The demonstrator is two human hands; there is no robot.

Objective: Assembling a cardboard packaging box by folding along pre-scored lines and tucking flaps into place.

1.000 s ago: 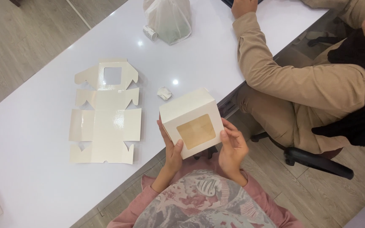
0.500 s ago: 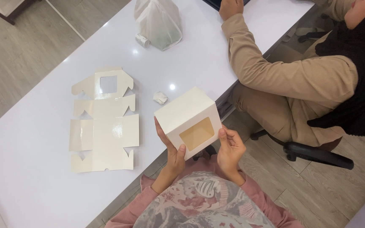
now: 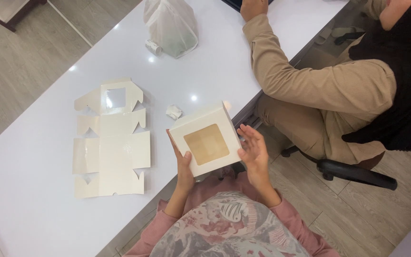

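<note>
The glossy white tabletop (image 3: 34, 190) ran diagonally above a grey wood-plank floor (image 3: 15, 62). The left hand (image 3: 182, 164) gripped the white window box (image 3: 206, 138) at the tabletop's near edge; the right hand (image 3: 253, 151) was spread open, fingertips at the box's side. A flat unfolded box (image 3: 110, 140), paper scrap (image 3: 173, 112) and plastic bag (image 3: 171, 24) lay on the tabletop. A seated person's sleeve (image 3: 305, 81) rested on its far edge.
</note>
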